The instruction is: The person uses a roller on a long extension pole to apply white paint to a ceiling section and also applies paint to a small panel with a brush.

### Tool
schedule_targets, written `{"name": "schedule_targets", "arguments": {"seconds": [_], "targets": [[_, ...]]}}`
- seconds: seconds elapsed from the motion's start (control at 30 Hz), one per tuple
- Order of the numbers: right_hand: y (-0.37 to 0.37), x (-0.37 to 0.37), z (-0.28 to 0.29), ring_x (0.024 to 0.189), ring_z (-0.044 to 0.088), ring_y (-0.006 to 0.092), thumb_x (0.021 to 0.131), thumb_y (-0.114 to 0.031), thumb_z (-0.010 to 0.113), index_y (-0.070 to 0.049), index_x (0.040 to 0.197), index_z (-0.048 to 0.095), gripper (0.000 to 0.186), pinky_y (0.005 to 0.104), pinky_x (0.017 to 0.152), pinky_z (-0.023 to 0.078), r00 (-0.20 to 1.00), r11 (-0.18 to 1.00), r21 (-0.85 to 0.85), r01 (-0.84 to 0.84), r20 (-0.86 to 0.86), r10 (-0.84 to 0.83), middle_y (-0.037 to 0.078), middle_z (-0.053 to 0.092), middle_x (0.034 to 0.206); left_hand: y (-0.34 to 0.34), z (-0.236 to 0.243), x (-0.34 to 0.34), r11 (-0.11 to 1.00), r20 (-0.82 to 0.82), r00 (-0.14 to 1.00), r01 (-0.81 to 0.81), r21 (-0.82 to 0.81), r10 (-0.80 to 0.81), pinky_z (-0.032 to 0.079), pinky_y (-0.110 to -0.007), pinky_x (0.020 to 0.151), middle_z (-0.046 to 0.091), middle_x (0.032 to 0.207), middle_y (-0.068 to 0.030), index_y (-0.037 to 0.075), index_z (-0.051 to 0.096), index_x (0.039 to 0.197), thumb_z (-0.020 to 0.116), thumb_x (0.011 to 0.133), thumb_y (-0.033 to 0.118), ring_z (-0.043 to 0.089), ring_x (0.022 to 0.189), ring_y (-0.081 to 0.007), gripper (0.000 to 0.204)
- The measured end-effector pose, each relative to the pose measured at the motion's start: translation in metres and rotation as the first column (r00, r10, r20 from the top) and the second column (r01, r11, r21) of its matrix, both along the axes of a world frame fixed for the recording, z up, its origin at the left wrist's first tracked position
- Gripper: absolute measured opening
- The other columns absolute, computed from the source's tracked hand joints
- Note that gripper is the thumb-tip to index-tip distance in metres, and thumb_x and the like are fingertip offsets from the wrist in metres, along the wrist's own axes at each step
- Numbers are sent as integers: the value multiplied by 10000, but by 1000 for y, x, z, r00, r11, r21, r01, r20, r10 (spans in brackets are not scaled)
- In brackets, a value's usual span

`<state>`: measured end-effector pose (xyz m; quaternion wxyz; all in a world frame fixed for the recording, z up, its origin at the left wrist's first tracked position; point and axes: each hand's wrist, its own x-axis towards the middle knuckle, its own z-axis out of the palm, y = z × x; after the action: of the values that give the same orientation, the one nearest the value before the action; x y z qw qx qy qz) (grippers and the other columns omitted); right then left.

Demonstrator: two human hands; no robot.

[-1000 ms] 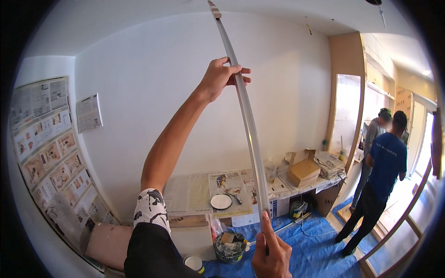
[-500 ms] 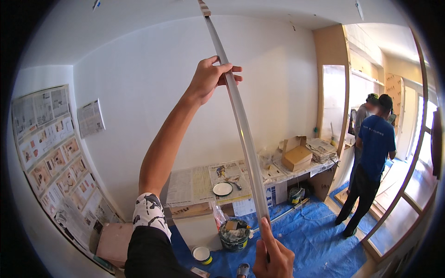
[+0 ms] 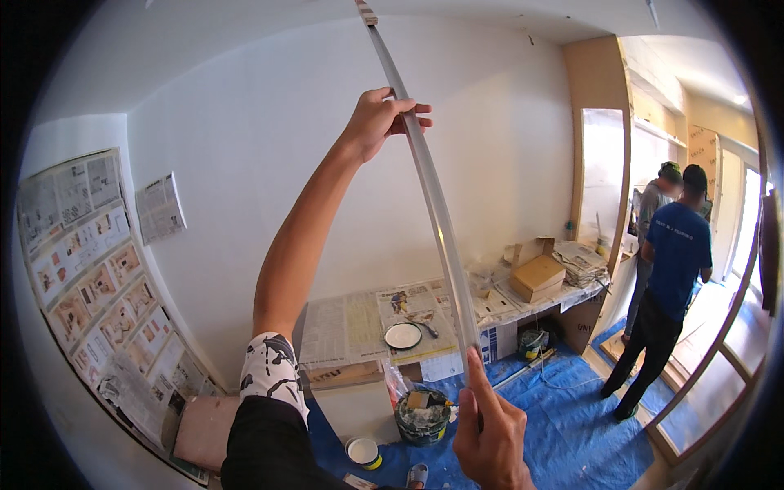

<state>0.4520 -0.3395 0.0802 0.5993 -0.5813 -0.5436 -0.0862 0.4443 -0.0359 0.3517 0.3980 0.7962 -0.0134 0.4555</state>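
Note:
A long, narrow silver-grey metal bar (image 3: 433,196) slants from the upper middle down to the lower right, in front of the white wall. My left hand (image 3: 384,122) is closed round its upper part, thumb across the face, with other fingertips showing past the far edge. Lower down, my right hand (image 3: 494,433) grips the bar near its bottom, index finger stretched along it. The bar's lowest end is hidden by that hand. At the top end, near the ceiling, sits a small striped piece (image 3: 367,13), too small to name.
A newspaper-covered counter (image 3: 335,335) bears a round white-filled lid (image 3: 403,336) and a cardboard box (image 3: 536,279). A bucket (image 3: 422,425) and a white tub (image 3: 363,452) stand on the blue floor sheet (image 3: 563,433). Two people (image 3: 678,253) stand at right, beyond a wooden frame (image 3: 723,367).
My right hand has risen slightly with the bar's lower part. My left hand keeps its grip, a little higher and further right in view. The room has shifted slightly right.

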Motion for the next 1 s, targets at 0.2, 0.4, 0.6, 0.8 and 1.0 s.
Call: {"name": "schedule_targets", "arguments": {"seconds": [0.2,0.4,0.6,0.8,1.0], "targets": [[88,31,7,493,504,119,916,10,507,13,1365,478,450,279,486,408,998,1000,-10,-25,-60,24,157,556,587,93,6,40,999,3,1000,31,-17,-31,582,-341,772,653,1036,-225,-63,536,977,535,906,81,690,849,-267,161],[174,58,14,493,587,293,889,36,524,6,1413,405,537,347,485,440,998,996,-70,-61,-20,59,210,566,623,184,17,63,1000,-5,1000,3,-15,-3,617,-377,732,655,987,-246,-115,506,983,516,893,50,709,802,-304,189],[228,66,20,479,559,255,898,22,525,-6,1404,426,516,332,493,430,998,996,-71,-56,-38,54,196,548,607,240,19,73,999,-71,997,-7,-37,4,598,-364,791,651,1042,-231,-87,514,1009,553,906,73,697,873,-289,194],[206,94,-43,532,488,165,882,5,531,3,1356,491,476,304,507,405,996,967,-253,34,-76,-55,154,529,633,243,-54,93,968,20,989,149,-201,-147,591,-399,755,664,993,-221,-55,504,1062,595,924,131,703,845,-299,248],[139,139,-318,455,459,277,942,-187,548,-29,1198,585,304,407,433,357,994,916,-396,62,-62,-95,180,486,588,188,-162,58,892,-126,955,199,-407,-270,570,-383,761,615,1100,-186,2,310,1324,566,964,310,682,915,-280,538]]}}
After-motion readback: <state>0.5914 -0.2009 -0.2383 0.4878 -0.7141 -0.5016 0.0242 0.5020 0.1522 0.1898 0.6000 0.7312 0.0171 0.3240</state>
